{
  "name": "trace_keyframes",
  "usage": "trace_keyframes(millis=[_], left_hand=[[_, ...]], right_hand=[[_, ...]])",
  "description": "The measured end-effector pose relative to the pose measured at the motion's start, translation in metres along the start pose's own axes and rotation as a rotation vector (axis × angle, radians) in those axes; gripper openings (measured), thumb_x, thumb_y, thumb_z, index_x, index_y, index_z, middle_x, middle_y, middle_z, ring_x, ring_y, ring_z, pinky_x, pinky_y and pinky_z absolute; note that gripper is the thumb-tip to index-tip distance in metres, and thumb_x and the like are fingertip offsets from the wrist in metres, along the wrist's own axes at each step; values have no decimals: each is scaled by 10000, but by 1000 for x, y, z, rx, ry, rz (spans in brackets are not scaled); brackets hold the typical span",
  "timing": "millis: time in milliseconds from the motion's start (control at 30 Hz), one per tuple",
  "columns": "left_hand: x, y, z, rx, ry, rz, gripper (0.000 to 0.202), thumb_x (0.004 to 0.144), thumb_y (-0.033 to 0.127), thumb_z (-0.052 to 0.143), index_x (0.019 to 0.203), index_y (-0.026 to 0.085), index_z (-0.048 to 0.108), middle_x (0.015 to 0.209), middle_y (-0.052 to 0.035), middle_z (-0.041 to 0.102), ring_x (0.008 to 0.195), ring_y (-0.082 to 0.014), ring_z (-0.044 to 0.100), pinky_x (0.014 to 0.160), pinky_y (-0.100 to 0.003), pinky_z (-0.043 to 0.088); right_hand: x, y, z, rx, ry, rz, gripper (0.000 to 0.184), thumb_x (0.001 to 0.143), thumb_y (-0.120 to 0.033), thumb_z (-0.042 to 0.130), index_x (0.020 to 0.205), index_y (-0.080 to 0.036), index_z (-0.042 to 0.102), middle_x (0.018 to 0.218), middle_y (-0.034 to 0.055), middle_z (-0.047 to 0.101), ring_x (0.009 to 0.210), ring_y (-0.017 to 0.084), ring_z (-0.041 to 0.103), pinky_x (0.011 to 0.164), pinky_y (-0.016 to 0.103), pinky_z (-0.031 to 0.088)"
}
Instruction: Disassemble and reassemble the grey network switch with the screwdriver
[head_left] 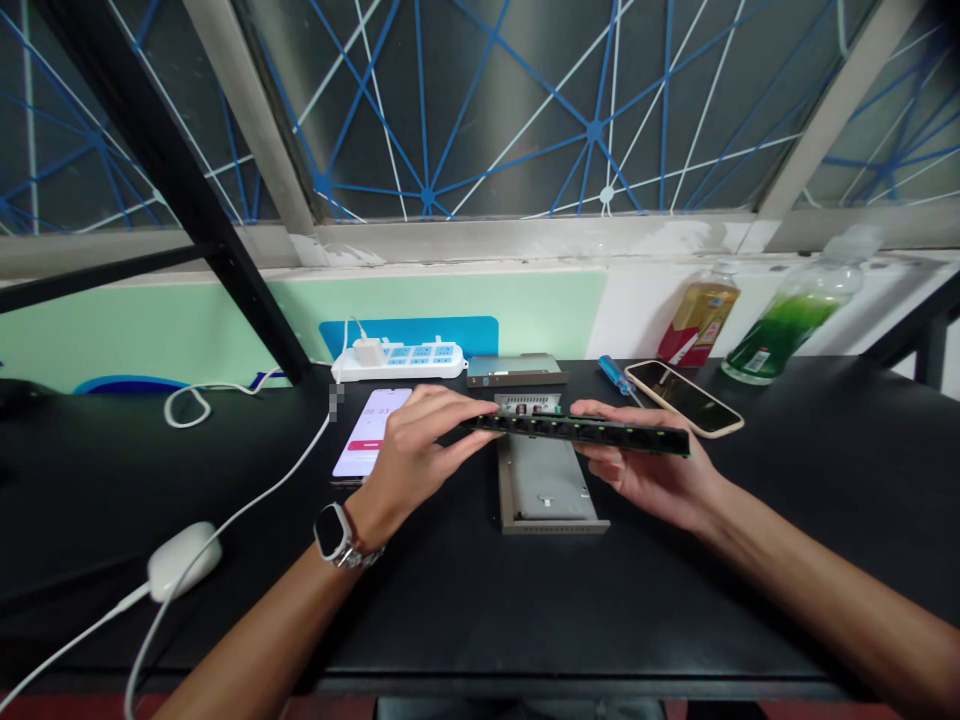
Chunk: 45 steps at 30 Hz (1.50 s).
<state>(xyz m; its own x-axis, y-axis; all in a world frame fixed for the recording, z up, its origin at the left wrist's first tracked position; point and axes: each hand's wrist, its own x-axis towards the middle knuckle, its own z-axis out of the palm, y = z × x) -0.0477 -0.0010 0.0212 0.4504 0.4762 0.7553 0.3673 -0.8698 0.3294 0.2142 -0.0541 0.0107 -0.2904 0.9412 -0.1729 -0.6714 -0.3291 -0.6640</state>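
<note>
A circuit board with a row of black network ports along its near edge is held level above the table. My left hand pinches its left end between thumb and fingers. Around the right part, my right hand grips the board from behind and below, with the fingers partly hidden by it. Beneath the board lies an open grey metal case, with some components showing at its far end. Behind that rests a flat metal cover. A blue-handled screwdriver lies beyond my right hand, its tip hidden.
A lit phone lies left of my left hand, and a dark-screened phone at the right. A white power strip and two drink bottles stand along the wall. A white charger and its cable cross the left of the black table.
</note>
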Motion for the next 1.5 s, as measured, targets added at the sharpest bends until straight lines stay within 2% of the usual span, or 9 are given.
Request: trace_keyframes(millis=[133,333,600,767,967,1067,1200,1367,1500], left_hand=[[1,0,0,66,13,9,212,813,263,763,1017,311,728,887,3,777,786,-209,691,902,-443,434],[3,-1,-2,143,80,87,193,808,262,778,992,282,721,879,-2,758,843,-208,679,892,-420,431],[5,1,-1,124,112,218,251,799,182,787,1032,209,699,842,-22,721,947,-202,644,853,-376,514],[4,5,2,82,116,253,269,803,177,782,1052,220,690,827,-19,708,971,-204,642,833,-360,536],[-1,13,5,35,32,309,342,811,132,762,1119,236,654,901,-21,722,1032,-209,625,865,-367,528],[2,14,1,33,1,273,452,745,287,838,1149,232,644,988,-47,728,1092,-242,609,943,-426,501],[9,7,-9,-39,-76,172,811,570,530,893,1244,176,612,1228,-152,662,1179,-302,589,1035,-509,453],[6,-7,-9,-144,-127,101,307,824,190,758,1126,195,701,1067,-85,756,1001,-193,709,880,-326,565],[0,-3,-7,-146,-62,133,242,862,93,685,1069,209,730,956,-46,782,849,-157,737,730,-255,578]], right_hand=[[0,-2,3,25,68,-8,301,857,-288,622,1058,-84,716,752,53,660,571,113,555,463,199,477],[0,-4,4,30,45,-13,446,897,-422,575,1220,-120,636,819,85,657,628,140,571,470,220,466],[-2,1,9,-231,72,-146,451,916,-516,551,1276,-245,527,1017,128,684,730,202,631,510,287,501],[1,7,5,-398,69,-199,297,908,-423,634,1130,-239,563,988,86,691,805,198,658,527,258,522],[4,12,3,-289,56,-201,108,946,-300,577,892,-210,549,769,17,637,714,156,624,511,230,505],[5,10,3,-211,78,-199,97,942,-230,529,848,-209,543,743,5,624,638,142,607,489,230,495],[5,6,4,-119,119,-142,131,928,-204,502,813,-203,565,694,-9,613,511,108,551,441,211,468],[4,1,9,-61,208,-54,191,929,-175,470,797,-188,609,648,-12,609,466,93,520,440,201,477],[2,1,16,-101,305,-2,237,950,-192,451,832,-182,656,664,-2,640,489,104,561,438,209,486]])
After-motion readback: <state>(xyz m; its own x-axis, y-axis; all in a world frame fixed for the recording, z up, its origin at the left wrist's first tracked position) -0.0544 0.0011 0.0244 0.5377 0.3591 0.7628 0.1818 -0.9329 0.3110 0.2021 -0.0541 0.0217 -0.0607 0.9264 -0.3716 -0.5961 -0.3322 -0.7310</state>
